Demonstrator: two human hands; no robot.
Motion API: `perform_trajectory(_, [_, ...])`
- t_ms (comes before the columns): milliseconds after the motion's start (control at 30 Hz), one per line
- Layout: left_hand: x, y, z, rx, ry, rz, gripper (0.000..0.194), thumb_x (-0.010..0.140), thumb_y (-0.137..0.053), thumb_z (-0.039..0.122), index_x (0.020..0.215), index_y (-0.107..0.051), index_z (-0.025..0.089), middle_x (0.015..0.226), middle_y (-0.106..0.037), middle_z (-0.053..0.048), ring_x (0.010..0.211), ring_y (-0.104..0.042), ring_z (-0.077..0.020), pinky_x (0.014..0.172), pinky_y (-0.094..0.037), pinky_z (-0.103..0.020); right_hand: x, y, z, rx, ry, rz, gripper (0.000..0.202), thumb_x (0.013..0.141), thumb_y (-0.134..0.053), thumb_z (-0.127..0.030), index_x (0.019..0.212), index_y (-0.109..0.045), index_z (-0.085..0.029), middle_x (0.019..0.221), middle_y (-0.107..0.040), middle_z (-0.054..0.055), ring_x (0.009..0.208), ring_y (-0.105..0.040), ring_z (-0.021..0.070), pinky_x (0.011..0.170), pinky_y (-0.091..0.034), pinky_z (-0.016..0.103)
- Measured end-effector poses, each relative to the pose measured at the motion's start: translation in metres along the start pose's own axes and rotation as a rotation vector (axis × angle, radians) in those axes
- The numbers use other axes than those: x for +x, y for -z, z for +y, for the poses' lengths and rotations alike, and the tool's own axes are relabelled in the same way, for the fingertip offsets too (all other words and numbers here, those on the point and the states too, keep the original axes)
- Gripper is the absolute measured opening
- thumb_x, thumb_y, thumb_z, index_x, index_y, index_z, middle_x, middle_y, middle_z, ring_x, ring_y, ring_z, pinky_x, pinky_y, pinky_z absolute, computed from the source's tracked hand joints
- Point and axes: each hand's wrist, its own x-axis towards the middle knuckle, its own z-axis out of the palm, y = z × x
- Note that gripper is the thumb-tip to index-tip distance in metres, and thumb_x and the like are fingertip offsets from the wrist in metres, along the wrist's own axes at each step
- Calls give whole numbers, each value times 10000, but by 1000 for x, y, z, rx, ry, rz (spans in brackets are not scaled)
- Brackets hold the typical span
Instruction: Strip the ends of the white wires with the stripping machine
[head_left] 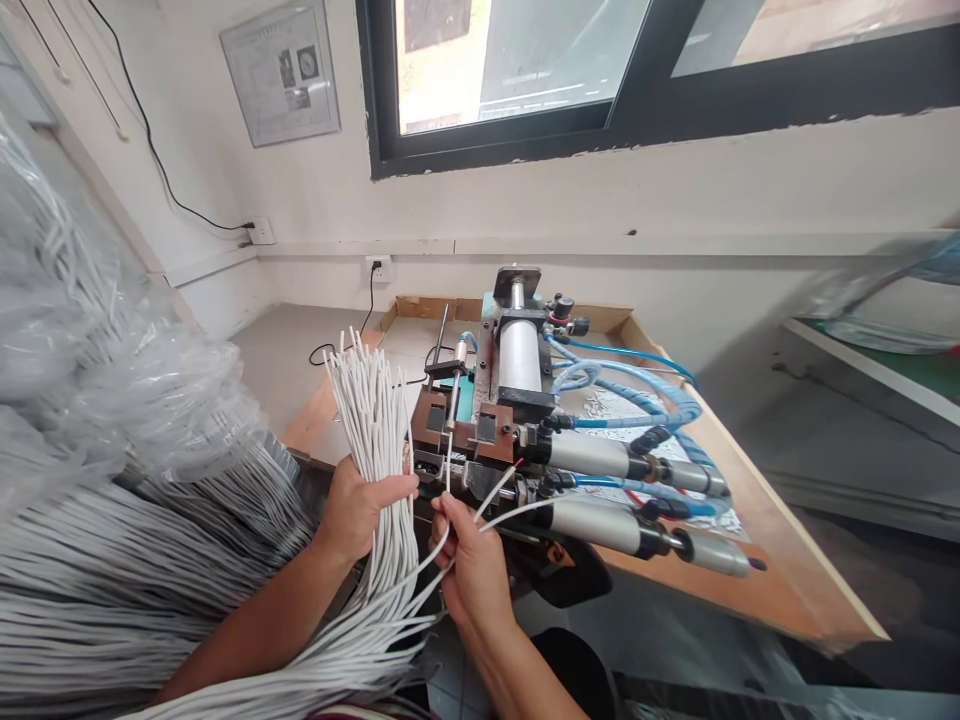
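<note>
My left hand (358, 510) is closed round a thick bundle of white cables (379, 420), whose cut ends point up. To the right of it, my right hand (469, 550) pinches a white cable (448, 465) that runs up into the jaws of a pneumatic wire-stripping machine (491, 425). Other cables pass through that hand too and stick out to the right. One of them, a stripped cable (501, 485), shows a red tip. The cables' lower lengths sweep down to the left, across my lap. Where the cable's end meets the machine is hidden.
Large heaps of white cable (97, 570), partly under clear plastic (142, 370), fill the left side. Blue air hoses (637, 400) and silver cylinders (600, 455) project right from the machine. A wooden-edged tray (795, 570) surrounds it, with white scraps (622, 410) inside.
</note>
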Motion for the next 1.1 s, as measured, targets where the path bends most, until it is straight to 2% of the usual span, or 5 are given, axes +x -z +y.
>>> perform_trajectory(267, [0,0,-1,-14,15,-10,183,523,-705,103,683,-622,135,586,-592,27,531,-535,-115,534,-448,-235,7,2,3,28,-46,-57,241,562,-732,-330,619,-634,-118,426,-363,-82,357,-208,15,358,-116,165])
perform_trajectory(533, [-5,9,-7,-56,71,-62,185,544,-686,101,721,-638,124,601,-632,0,528,-578,-135,511,-449,-239,-4,23,15,-209,87,-175,266,669,-666,-403,677,-611,-143,490,-357,-75,388,-213,28,376,-101,179])
perform_trajectory(733, [-9,17,-13,-94,121,-57,161,533,-708,134,673,-633,111,553,-611,6,496,-562,-123,518,-455,-250,-18,47,20,-294,-32,-381,274,697,-642,-405,687,-619,-133,461,-343,-74,388,-202,37,377,-114,195])
perform_trajectory(867, [-12,20,-18,-91,139,-93,172,560,-717,186,693,-638,110,581,-611,-2,502,-548,-112,512,-442,-241,-24,56,23,-327,-111,-437,295,697,-638,-421,677,-623,-127,438,-334,-73,390,-213,44,385,-119,202])
perform_trajectory(1100, [-14,22,-14,8,93,-112,126,513,-708,125,609,-626,122,513,-594,15,456,-521,-114,479,-431,-250,-33,59,21,-342,-221,-522,325,672,-650,-448,641,-611,-127,409,-333,-78,369,-215,42,378,-122,200])
